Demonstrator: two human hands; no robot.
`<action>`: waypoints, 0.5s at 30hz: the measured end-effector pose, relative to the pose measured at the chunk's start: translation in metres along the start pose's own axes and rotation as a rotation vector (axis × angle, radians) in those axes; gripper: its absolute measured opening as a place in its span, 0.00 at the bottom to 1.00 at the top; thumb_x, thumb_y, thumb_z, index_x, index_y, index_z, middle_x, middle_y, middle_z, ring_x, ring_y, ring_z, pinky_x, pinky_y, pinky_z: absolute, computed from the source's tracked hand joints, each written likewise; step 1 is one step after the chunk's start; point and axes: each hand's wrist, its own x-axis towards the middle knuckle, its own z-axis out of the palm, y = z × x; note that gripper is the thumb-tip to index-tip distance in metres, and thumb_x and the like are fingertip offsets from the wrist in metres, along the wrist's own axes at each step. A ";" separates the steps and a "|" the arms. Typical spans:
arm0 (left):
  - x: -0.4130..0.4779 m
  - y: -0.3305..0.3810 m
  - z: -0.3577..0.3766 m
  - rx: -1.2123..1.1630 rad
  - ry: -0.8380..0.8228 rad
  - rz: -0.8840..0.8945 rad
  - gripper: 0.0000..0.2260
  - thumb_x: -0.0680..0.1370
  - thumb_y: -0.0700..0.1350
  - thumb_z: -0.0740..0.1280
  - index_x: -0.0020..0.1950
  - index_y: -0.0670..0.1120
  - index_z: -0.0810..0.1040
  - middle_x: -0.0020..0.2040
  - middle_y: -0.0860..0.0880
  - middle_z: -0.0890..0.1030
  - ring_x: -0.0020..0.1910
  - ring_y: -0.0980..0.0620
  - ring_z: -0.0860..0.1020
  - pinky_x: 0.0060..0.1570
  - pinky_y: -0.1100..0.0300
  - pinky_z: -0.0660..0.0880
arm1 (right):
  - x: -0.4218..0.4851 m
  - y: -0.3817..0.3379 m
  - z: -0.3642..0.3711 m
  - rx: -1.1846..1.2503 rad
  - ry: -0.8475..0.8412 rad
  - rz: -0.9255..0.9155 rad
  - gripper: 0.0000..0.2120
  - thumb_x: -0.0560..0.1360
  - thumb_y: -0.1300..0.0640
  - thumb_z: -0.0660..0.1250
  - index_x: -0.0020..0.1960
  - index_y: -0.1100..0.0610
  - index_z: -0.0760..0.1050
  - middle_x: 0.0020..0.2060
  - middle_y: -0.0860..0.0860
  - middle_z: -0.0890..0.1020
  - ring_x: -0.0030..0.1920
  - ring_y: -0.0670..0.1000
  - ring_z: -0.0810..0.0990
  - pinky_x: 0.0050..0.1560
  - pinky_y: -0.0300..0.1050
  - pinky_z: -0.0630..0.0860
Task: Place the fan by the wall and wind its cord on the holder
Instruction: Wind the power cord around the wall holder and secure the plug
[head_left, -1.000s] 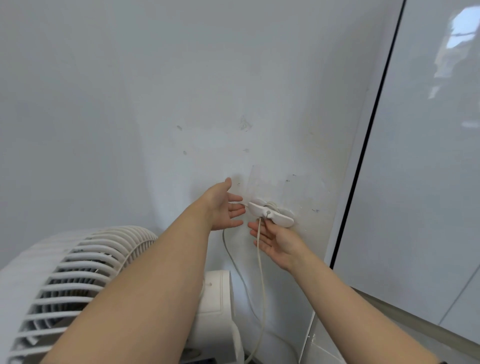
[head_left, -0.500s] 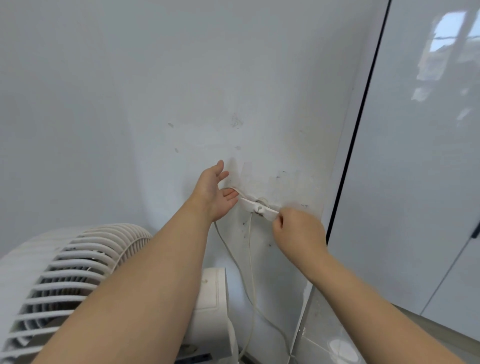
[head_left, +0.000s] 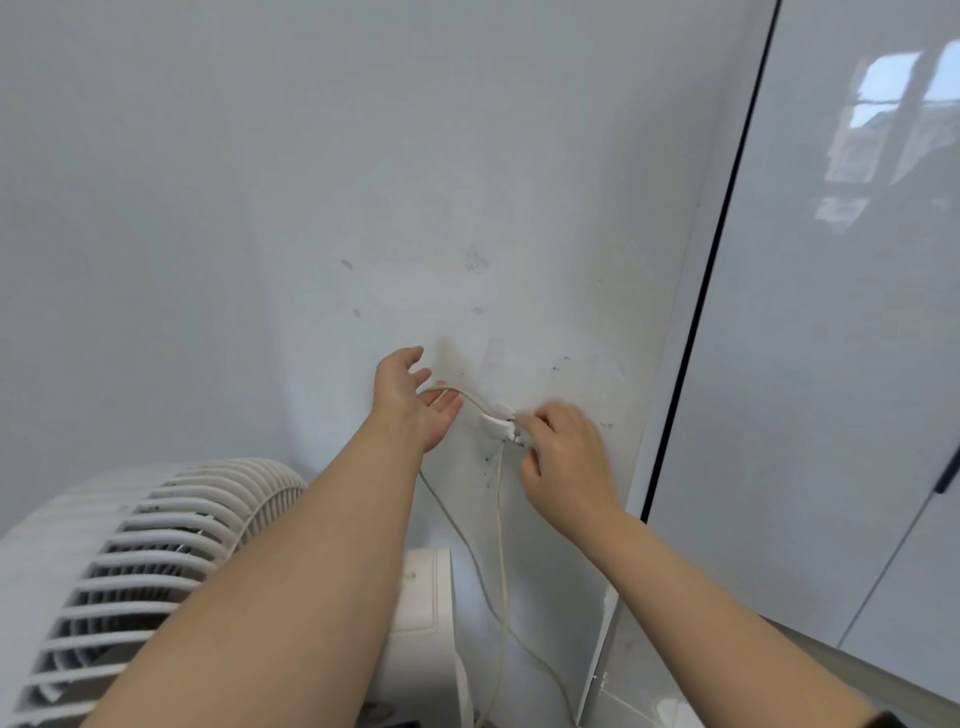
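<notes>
A white fan stands at the lower left, close to the white wall. A small white cord holder is fixed to the wall. The pale cord hangs from it in two strands down behind the fan. My left hand is spread just left of the holder, and a loop of cord runs across its fingers. My right hand covers the holder's right end, fingers curled on the cord there. That hand is blurred.
A glossy white panel with a black edge strip stands immediately right of the holder. The fan's white base sits below my arms. The wall has a few scuff marks.
My right hand turned over, rose onto the holder's right end and closed there. My left hand lifted slightly, and a loop of cord now arcs from its fingers to the holder.
</notes>
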 end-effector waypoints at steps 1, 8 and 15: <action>0.000 0.000 0.000 0.010 0.004 0.013 0.22 0.78 0.46 0.61 0.70 0.38 0.66 0.66 0.38 0.70 0.65 0.40 0.71 0.65 0.50 0.70 | -0.001 0.001 -0.001 -0.009 -0.010 -0.028 0.16 0.62 0.66 0.60 0.46 0.60 0.79 0.38 0.53 0.75 0.39 0.55 0.72 0.39 0.43 0.68; -0.004 0.004 -0.001 0.112 -0.038 0.087 0.17 0.79 0.45 0.57 0.64 0.36 0.72 0.59 0.40 0.77 0.57 0.43 0.76 0.58 0.53 0.73 | 0.004 0.010 -0.002 -0.124 -0.099 -0.168 0.21 0.61 0.68 0.53 0.48 0.64 0.78 0.38 0.55 0.75 0.38 0.57 0.72 0.36 0.47 0.71; -0.007 0.006 0.003 0.259 -0.064 0.272 0.15 0.79 0.42 0.54 0.56 0.38 0.77 0.49 0.42 0.82 0.47 0.47 0.81 0.48 0.60 0.77 | 0.009 0.007 0.001 -0.065 -0.070 -0.094 0.13 0.67 0.59 0.55 0.39 0.62 0.77 0.34 0.53 0.74 0.35 0.54 0.72 0.34 0.46 0.70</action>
